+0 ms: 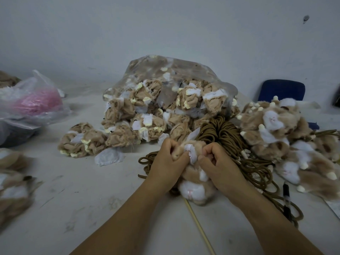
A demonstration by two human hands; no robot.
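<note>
A tan and white plush toy [193, 189] is held over the near middle of the white table [92, 196], its white snout with a pink nose turned toward the camera and its lower end resting on the tabletop. The upper, tan part of the toy is gripped by the left hand [166, 162], whose fingers are curled tightly into the fur, with the thumb pressed against a fold of white lining. The same upper part is clamped from the other side by the right hand [219, 162], fingers bent inward and thumb laid close to the left thumb, so that both hands are closed on the toy and nearly touching. A bundle of brown cords [220, 127] is spread just behind and to the right of the hands, with loops trailing down past the right forearm. Behind it a clear plastic bag [184, 65] is filled with inside-out plush skins [119, 109], and several more [82, 140] are spilled in front of it beside a scrap of white cloth [108, 156]. A heap of fluffy plush toys [276, 129] is piled at the right, in front of a blue chair [281, 90]. A thin wooden stick [198, 225] is laid between the forearms, and a black marker [286, 199] lies among the cords at the right. A thin bag with a pink bundle [36, 100] is seen at the far left.
</note>
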